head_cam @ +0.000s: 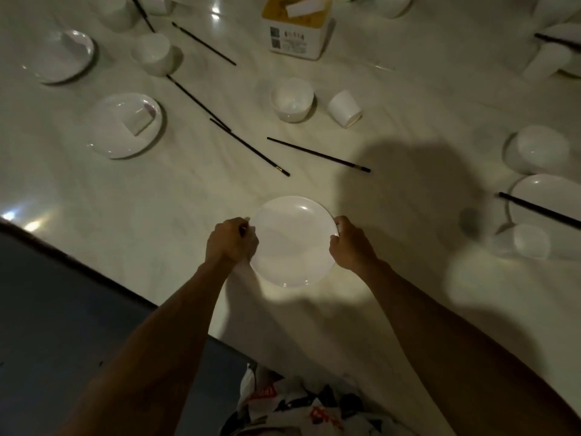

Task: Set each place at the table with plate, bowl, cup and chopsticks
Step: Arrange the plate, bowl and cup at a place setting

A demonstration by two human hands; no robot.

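Holding a white plate by its rim, both hands are curled tight around it. The left hand grips the rim at 9 o'clock and the right hand grips it at 3 o'clock. The plate is low over the pale table, close to the person. I cannot tell if it sits flat on the top.

From the plate, the table edge runs slanted past 7 and 8 o'clock, quite near the left arm. Past that edge is the dark floor.

At 12 o'clock there is bare table first, then two loose chopsticks lying apart and not in a pair. Farther out at 12 o'clock a small bowl stands upright. Just beside it, at 1 o'clock, a cup lies tipped on its side.

At 10 o'clock a second plate has something small and white lying on it, and more chopsticks lie near it. A box stands far out at 12 o'clock.

At 3 o'clock there is a wide bare patch in shadow. Beyond it, near the picture's side, sit a turned-over bowl, another plate with a chopstick across it, and one more cup.

At 9 o'clock the table is bare out to the edge.
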